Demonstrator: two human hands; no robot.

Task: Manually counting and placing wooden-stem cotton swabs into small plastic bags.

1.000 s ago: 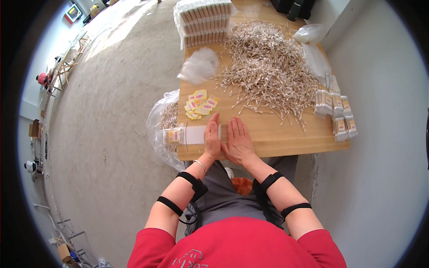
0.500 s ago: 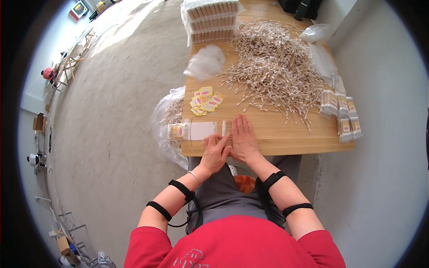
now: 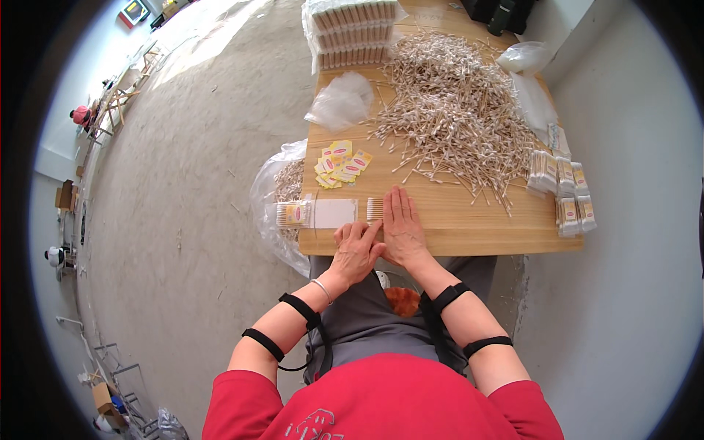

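Head view, the one feed I have. I look down on both hands at the near edge of a wooden counter (image 3: pixel 477 233). The task's thing, a short row of cotton swabs (image 3: pixel 375 208), lies on the wood just left of the right hand (image 3: pixel 402 233). That hand is laid out straight, its fingers pressed side by side, no grip that I can see; its inner edge runs along the row. The left hand (image 3: pixel 354 253) is loosely bent, its index reaching to the row's lower end. Whether its fingers pinch anything, I can't tell.

Left of the row, a gap, then a white card (image 3: pixel 335 213) lying flat. Beyond it, at the counter's left edge, a filled swab pack (image 3: pixel 292 213) with a yellow label. Above the card I note a scatter of yellow-and-white labels (image 3: pixel 342 163); farther up, clear plastic bags (image 3: pixel 339 100). Big loose swab heap (image 3: pixel 458 110) across the upper middle. Finished-looking small packs (image 3: pixel 563 187) grouped near the right edge.
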